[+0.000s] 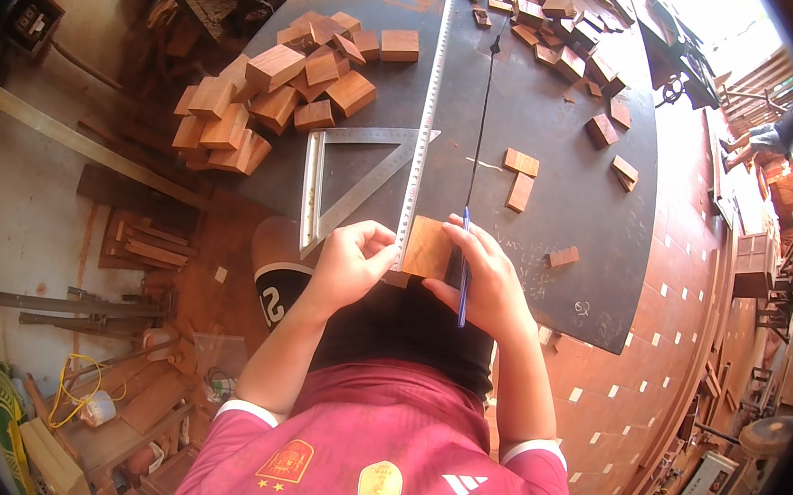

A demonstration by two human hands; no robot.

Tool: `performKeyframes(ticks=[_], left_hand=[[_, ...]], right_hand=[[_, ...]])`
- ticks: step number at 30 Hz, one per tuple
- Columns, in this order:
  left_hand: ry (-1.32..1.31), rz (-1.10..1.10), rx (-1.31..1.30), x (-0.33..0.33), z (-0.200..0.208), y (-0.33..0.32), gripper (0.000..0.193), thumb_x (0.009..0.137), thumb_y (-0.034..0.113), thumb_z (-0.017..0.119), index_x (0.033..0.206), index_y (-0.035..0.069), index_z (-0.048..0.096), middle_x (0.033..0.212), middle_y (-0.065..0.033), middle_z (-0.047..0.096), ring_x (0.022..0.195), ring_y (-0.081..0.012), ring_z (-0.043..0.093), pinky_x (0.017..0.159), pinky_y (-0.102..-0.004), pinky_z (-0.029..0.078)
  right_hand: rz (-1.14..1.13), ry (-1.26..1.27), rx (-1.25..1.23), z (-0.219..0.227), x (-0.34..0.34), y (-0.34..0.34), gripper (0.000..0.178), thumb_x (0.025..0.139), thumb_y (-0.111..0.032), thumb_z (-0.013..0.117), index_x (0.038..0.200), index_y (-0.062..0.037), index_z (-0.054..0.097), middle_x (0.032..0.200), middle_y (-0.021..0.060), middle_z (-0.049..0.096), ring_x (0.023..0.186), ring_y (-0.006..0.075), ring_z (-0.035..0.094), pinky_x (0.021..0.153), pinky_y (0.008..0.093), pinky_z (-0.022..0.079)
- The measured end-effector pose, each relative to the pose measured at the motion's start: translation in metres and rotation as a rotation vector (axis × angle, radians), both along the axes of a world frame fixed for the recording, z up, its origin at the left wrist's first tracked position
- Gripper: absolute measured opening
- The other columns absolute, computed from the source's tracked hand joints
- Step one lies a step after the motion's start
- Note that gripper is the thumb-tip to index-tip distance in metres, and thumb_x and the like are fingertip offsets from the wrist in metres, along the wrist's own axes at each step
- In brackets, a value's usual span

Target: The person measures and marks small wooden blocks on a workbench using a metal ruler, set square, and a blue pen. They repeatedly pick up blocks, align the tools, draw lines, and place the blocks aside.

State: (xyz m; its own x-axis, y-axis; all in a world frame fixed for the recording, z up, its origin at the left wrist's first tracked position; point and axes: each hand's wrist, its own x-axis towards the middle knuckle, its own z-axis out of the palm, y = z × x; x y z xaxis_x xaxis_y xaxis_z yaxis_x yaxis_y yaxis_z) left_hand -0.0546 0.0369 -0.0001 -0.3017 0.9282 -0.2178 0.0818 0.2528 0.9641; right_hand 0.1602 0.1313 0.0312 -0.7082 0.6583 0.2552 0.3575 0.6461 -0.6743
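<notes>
A reddish-brown wooden block (429, 249) lies at the near edge of the dark table, between my hands. My left hand (354, 261) is closed, thumb and fingers pinching the near end of a long white measuring strip (424, 126) that runs up the table along the block's left side. With fingers and thumb, my right hand (486, 280) grips the block's right side. A blue pen (463, 278) is also tucked in that hand, pointing away from me. Left of the strip, a metal triangle square (362, 136) lies flat on the table.
Wooden blocks (275, 69) are piled at the table's left. Smaller offcuts (570, 35) scatter over the far right, and several pieces (520, 178) lie nearer. Chalk-like writing marks the dark tabletop (599, 229). Beyond its right edge is a tiled floor (662, 311). Another person (775, 131) is far right.
</notes>
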Motion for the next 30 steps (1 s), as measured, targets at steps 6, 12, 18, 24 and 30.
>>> performKeyframes(ticks=[6,12,18,24,30], left_hand=[[0.004,-0.011,-0.028,-0.001,0.001,0.001,0.008,0.092,0.003,0.072,0.099,-0.001,0.071,0.085,-0.0037,0.073,0.074,-0.0062,0.066,0.069,-0.0225,0.054],[0.015,-0.009,-0.044,0.000,0.001,0.001,0.008,0.092,0.003,0.073,0.097,-0.002,0.071,0.083,-0.0037,0.073,0.073,-0.0060,0.066,0.068,-0.0228,0.054],[-0.011,0.018,-0.004,0.001,-0.006,0.000,0.012,0.089,0.009,0.072,0.095,-0.002,0.072,0.077,-0.0072,0.074,0.071,-0.0101,0.069,0.067,-0.0260,0.053],[-0.052,0.019,0.018,0.001,-0.012,-0.001,0.013,0.089,0.009,0.073,0.096,-0.002,0.072,0.077,-0.0075,0.074,0.071,-0.0103,0.069,0.067,-0.0262,0.054],[-0.060,0.016,0.010,0.000,-0.011,-0.001,0.013,0.089,0.010,0.074,0.096,-0.002,0.073,0.078,-0.0084,0.074,0.072,-0.0105,0.069,0.067,-0.0264,0.054]], right_hand=[[-0.049,0.117,-0.023,0.001,0.002,0.002,0.054,0.087,-0.022,0.081,0.133,-0.0024,0.059,0.110,0.0173,0.068,0.101,0.0345,0.067,0.091,0.0416,0.054],[0.006,0.450,-0.482,-0.002,-0.005,0.003,0.031,0.101,-0.020,0.060,0.124,0.0007,0.060,0.093,0.0116,0.066,0.086,0.0199,0.065,0.079,0.0338,0.053],[0.001,0.354,-0.686,-0.003,-0.012,0.009,0.017,0.096,-0.010,0.060,0.109,0.0017,0.060,0.087,0.0096,0.067,0.078,0.0130,0.064,0.072,0.0310,0.053],[0.072,0.182,-0.558,0.003,-0.025,0.014,0.012,0.086,-0.005,0.069,0.091,0.0016,0.060,0.072,0.0088,0.068,0.066,0.0097,0.063,0.061,0.0289,0.053],[0.125,0.055,-0.511,0.008,-0.032,0.017,0.015,0.080,-0.005,0.072,0.075,0.0000,0.058,0.065,0.0084,0.067,0.063,0.0082,0.063,0.057,0.0291,0.052]])
